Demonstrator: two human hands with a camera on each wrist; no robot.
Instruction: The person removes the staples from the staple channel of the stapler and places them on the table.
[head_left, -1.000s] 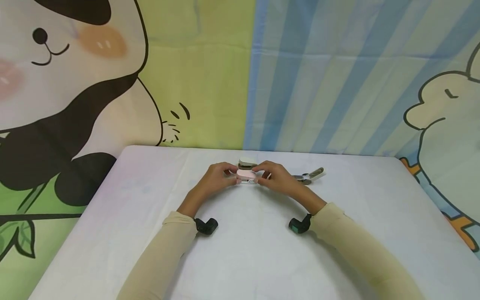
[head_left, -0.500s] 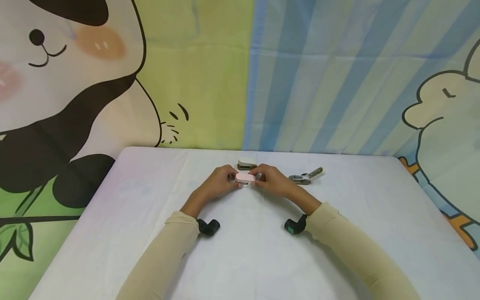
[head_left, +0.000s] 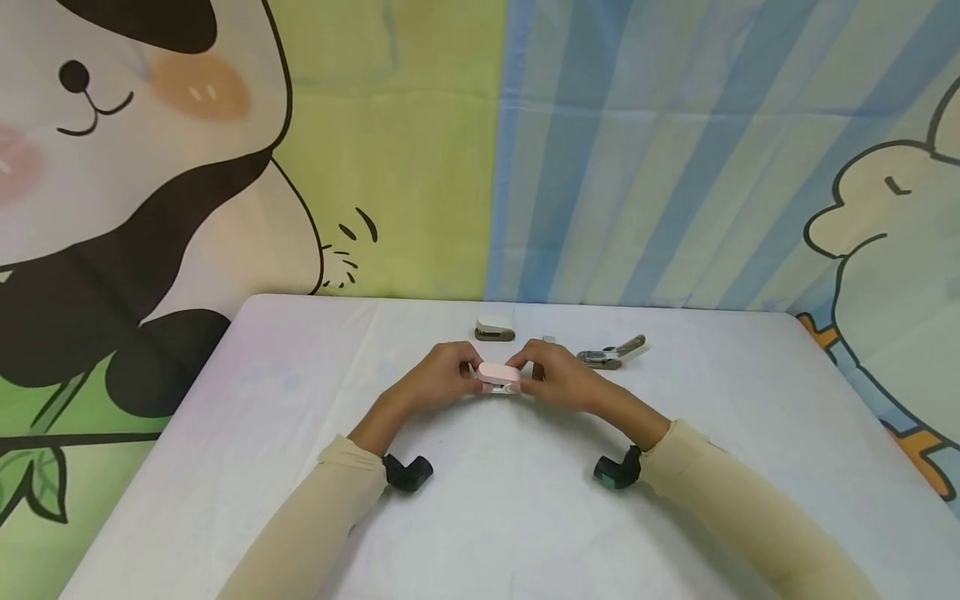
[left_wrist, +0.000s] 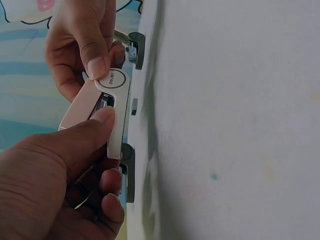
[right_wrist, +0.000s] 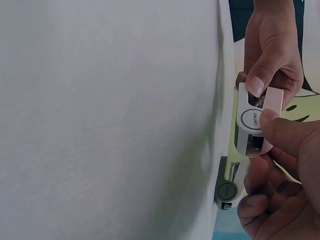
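White table (head_left: 480,500), pink stapler (head_left: 498,372) crosswise, left-facing

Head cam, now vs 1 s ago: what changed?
The pink-and-white stapler moved toward the person, away from the closed stapler; the left hand and right hand moved with it. Nothing visibly taken up or let go: both hands hold it in each picture. The closed stapler and the opened stapler stayed put.

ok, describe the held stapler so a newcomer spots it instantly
Find the white table, then the left hand and right hand over it. Between them is the held stapler. Its pink top sets it apart from the grey-based stapler just beyond and the unfolded grey stapler to the right.
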